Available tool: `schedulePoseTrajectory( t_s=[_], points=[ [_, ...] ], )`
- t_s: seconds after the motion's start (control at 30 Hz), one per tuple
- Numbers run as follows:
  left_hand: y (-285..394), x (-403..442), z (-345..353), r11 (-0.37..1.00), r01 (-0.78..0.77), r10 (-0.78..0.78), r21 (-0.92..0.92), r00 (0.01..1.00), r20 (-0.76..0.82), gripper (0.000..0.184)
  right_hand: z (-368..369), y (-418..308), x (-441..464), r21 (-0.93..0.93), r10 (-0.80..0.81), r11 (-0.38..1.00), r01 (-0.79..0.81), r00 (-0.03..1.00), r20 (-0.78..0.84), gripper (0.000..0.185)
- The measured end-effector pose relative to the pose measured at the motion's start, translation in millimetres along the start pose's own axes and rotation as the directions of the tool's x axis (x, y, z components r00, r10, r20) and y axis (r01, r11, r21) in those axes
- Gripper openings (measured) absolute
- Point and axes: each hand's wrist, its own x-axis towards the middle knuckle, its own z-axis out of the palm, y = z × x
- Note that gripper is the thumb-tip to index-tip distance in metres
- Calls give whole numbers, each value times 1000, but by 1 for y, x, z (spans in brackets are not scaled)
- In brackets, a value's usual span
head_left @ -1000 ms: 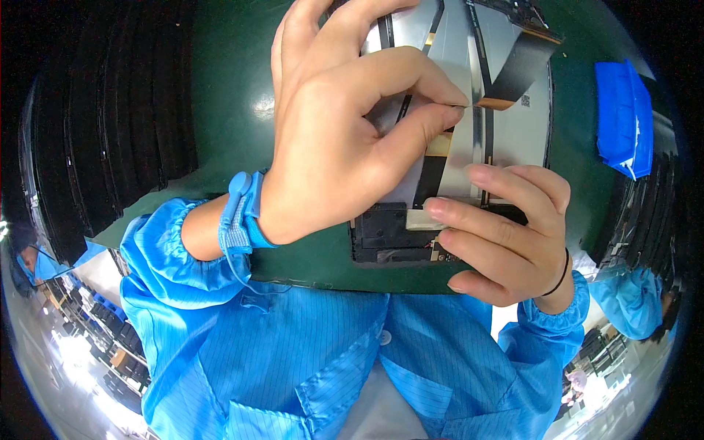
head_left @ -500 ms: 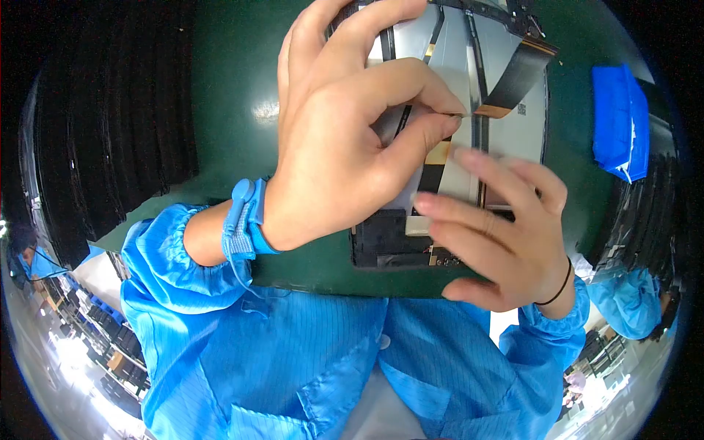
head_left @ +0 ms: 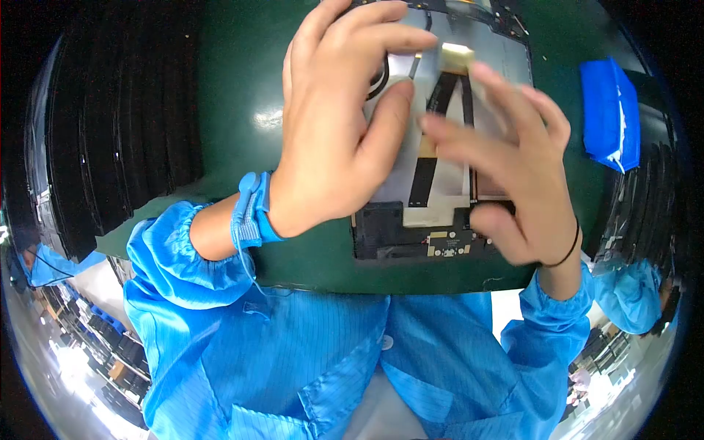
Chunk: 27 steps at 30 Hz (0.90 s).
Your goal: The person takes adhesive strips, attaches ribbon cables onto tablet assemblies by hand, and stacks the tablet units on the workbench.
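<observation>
The opened flat device [head_left: 499,132] lies on the green tabletop [head_left: 235,139], under and between the person's two hands, its far edge running up to the top of the view. Its back is silvery grey, with dark strips along it, and at the near end sit a black block [head_left: 380,220] and a small circuit board [head_left: 449,244] with pale contacts. A black ribbon cable [head_left: 423,180] with a tan section slants up the middle, and a bright tip [head_left: 456,55] shows at the upper end (too smeared to read properly from where I'm standing).

The left hand [head_left: 334,132] is loosely spread over the device's left side, thumb and forefinger parted, with nothing pinched between them. The right hand [head_left: 521,161] is a blur, its fingers reaching over the ribbon cable and its thumb set apart lower down; whether it grips or touches anything, I can't tell.

A blue strap [head_left: 253,213] with a cord circles the left wrist, and a thin black band [head_left: 568,249] the right. Beyond the device, to the right, sits a blue bin [head_left: 611,114]; dark stacks [head_left: 121,110] line the left side. At the far right, a co-worker's blue sleeve [head_left: 629,293] shows.
</observation>
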Motion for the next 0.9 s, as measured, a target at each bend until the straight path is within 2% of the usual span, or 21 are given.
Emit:
schedulePoseTrajectory(
  t_s=[0.07,0.1,0.2,0.23,0.27,0.3,0.33,0.37,0.4,0.43,0.47,0.53,0.67,0.73,0.87,0.9],
  points=[
    [-1,-1,1,991,31,-39,-132,998,-58,41,5,8,5,19,27,1000,-25,993,-114,60],
    [-1,-1,2,984,36,-50,-175,996,-78,42,3,7,4,13,28,1000,-26,992,-120,60],
    [-25,6,18,981,3,-27,-196,992,-123,39,-5,4,3,2,89,996,-90,977,-196,53],
    [-59,24,43,822,-511,400,-251,832,-384,37,-5,5,3,-36,53,997,-66,956,-287,43],
    [-59,21,40,789,-600,503,-134,755,-421,29,-3,4,2,-3,120,992,-129,931,-344,27],
    [-58,18,37,740,-673,598,-10,664,-450,21,4,10,-2,-8,134,989,-150,903,-409,20],
    [-36,-2,15,903,-380,428,202,846,-318,10,11,17,-5,-12,145,985,-171,870,-471,14],
    [-32,-9,8,846,-464,518,262,831,-203,15,14,15,-7,-15,142,985,-170,867,-478,14],
    [-30,-12,3,778,-546,593,309,801,-79,20,16,9,-9,47,216,974,-220,859,-464,9],
    [-32,-16,1,750,-584,617,310,787,-12,25,16,3,-8,110,290,957,-270,848,-442,6],
    [-25,-20,3,730,-596,629,333,777,13,24,15,-2,-10,113,291,956,-270,845,-448,6],
    [-13,-26,2,713,-560,583,422,808,87,25,14,-11,-12,165,348,937,-307,851,-394,4],
    [-14,-24,3,696,-562,539,447,820,191,29,22,-10,-8,187,357,933,-306,851,-386,6],
    [-13,-22,3,742,-518,464,425,855,231,35,21,-15,-10,192,370,928,-320,859,-354,5],
    [-12,-10,0,762,-505,425,404,862,277,32,21,-17,-10,211,386,918,-335,875,-290,8],
    [-9,-8,1,800,-474,400,367,878,261,25,22,-18,-10,212,385,919,-333,875,-295,8]
  ],
)
